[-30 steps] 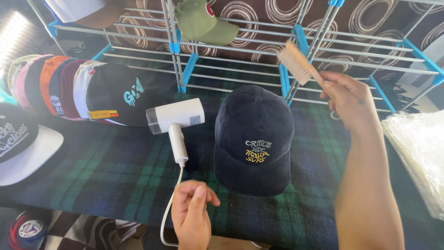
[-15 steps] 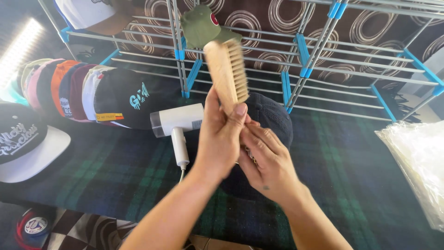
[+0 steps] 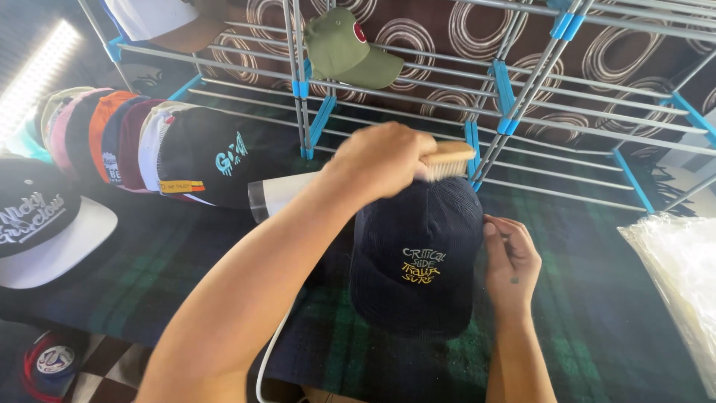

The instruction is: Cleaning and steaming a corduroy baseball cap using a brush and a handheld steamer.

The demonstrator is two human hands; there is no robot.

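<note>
Cap (image 3: pixel 415 261) lies on the blanket-covered counter (image 3: pixel 582 313), near its front edge. Brush (image 3: pixel 446 160) rests on the cap's far end, left hand (image 3: pixel 382 158) on it. Right hand (image 3: pixel 511 263) touches the cap's right side. Handheld steamer (image 3: pixel 280 195) lies left of the cap, behind the left forearm. Row of caps (image 3: pixel 134 145) further left. Wire rack (image 3: pixel 514 97) behind. Plastic bags (image 3: pixel 675 276) at right.

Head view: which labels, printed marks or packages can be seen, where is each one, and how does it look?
Navy cap: white and yellow stitched mark on its front, centre.
Black cap: teal mark, striped yellow sticker, left row.
Black-and-white cap: white script, far left.
Clear plastic bags: right edge, shiny pile.
</note>
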